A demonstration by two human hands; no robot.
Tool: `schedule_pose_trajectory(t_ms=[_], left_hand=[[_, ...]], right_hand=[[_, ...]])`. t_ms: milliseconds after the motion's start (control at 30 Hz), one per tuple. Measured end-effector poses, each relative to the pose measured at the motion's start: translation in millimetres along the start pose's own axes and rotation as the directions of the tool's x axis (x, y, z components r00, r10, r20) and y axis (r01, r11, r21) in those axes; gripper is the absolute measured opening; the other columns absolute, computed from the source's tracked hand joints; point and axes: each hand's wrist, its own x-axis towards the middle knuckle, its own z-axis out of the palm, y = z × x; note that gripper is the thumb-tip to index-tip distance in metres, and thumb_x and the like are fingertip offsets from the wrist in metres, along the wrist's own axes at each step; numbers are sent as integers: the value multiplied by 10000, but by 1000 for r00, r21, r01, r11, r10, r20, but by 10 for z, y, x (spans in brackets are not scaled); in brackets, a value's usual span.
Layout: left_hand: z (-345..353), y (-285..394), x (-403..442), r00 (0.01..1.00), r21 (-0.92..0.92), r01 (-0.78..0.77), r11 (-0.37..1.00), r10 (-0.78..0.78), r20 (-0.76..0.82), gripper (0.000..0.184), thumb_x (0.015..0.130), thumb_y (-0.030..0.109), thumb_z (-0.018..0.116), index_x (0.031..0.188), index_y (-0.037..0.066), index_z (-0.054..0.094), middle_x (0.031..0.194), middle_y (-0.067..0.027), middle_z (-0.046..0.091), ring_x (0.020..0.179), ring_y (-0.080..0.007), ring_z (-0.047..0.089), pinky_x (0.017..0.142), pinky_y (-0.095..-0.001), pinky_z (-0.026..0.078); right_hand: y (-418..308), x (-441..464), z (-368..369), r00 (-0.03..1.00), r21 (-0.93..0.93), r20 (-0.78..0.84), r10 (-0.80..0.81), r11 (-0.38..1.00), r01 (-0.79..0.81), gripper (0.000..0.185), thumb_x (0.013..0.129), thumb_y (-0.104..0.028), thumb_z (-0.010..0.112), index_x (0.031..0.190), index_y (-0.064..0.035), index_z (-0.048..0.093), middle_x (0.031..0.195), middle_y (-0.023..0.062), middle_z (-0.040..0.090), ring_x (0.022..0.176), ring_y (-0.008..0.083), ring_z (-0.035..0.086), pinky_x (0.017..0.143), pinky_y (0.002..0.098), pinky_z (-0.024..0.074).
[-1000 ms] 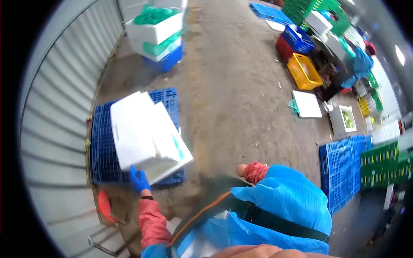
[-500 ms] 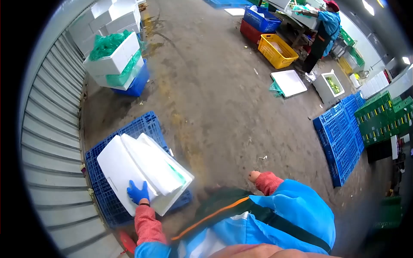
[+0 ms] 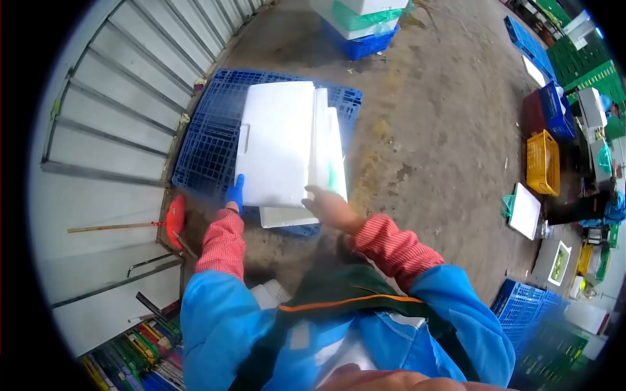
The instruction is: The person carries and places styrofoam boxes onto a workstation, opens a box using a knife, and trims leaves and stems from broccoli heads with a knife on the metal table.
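Note:
A white polystyrene foam box lid [image 3: 277, 140] lies on top of a loose stack of white foam pieces [image 3: 334, 153] on a blue plastic pallet [image 3: 208, 140]. My left hand [image 3: 235, 193], in a blue glove, grips the lid's near left edge. At its near right corner my bare right hand [image 3: 331, 207] has its fingers curled against the edge. Another white foam piece [image 3: 287, 217] sticks out beneath the lid toward me. The undersides of the fingers are hidden.
A ribbed white wall [image 3: 111, 98] runs along the left, with a red broom [image 3: 175, 221] against it. Stacked foam boxes on a blue crate [image 3: 365, 45] stand beyond the pallet. A yellow crate [image 3: 542, 163] and a person [image 3: 603, 210] are at far right.
My view has swung left and down toward the pallet. My left hand has moved from the lid's face to its edge. My right hand has come across to the opposite edge.

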Motion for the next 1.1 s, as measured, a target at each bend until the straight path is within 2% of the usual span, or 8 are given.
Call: schedule_pose_trajectory(t_ms=[367,467,567,667,733,867,933,1100], left_hand=[[-46,-38,156,999,218,-33,975,28,25,860,832,700,448,1260,-42,528,1300,-227,529,1211,-374,485,1004,-405,381],[36,-238,304,998,121,-55,991,58,-22,860,830,707,443,1229,-46,552,1279,-234,542,1196,-373,498,997,-409,387],[-96,-13,352,996,231,-90,969,93,-2,815,860,672,428,1210,-52,562,1263,-247,548,1174,-381,511,988,-407,391],[-520,52,494,902,486,-369,792,431,-18,789,905,647,361,1150,-71,578,1159,-289,582,1063,-439,548,946,-426,416],[-1003,672,120,982,564,-123,816,183,-50,814,884,687,348,1051,-61,623,1081,-295,607,984,-440,572,876,-476,432],[-1823,1607,-764,928,-130,-373,919,370,-48,566,901,504,556,1013,-39,665,852,-46,643,803,-127,570,735,-302,475],[-2145,2143,-1436,911,-203,-410,889,410,-41,424,952,340,537,1124,-36,630,952,-48,645,852,-129,580,801,-280,479],[-3142,2334,-1993,488,368,-792,487,867,-95,374,982,155,412,1266,-67,516,1220,-122,587,1097,-192,556,970,-336,419]], right_hand=[[59,679,345,881,110,255,400,893,-437,440,910,-324,547,1024,95,477,692,151,640,570,241,653,458,345,515],[108,707,448,853,263,161,497,811,-523,442,888,-383,562,930,57,557,693,157,647,638,301,659,621,400,533],[379,677,761,928,125,-295,230,972,-201,471,867,-367,606,1037,56,486,819,205,653,752,354,657,679,416,526],[14,601,433,948,64,-316,28,998,-8,511,844,-307,631,1087,81,403,756,264,618,681,422,630,634,463,512],[-469,478,84,963,91,-269,-9,995,35,464,855,-295,621,1066,61,412,725,236,620,666,404,633,616,455,511],[-1461,4,-700,952,135,-244,-183,966,220,420,865,-304,622,1033,27,425,658,197,616,631,375,633,539,439,490],[-1753,-226,-950,919,64,-261,-296,944,322,440,853,-345,632,1031,4,433,698,185,611,638,363,626,540,425,487],[-1876,-554,-1313,631,-88,-489,-603,753,652,507,791,-452,656,1034,-55,456,884,175,512,757,334,584,614,400,490]])
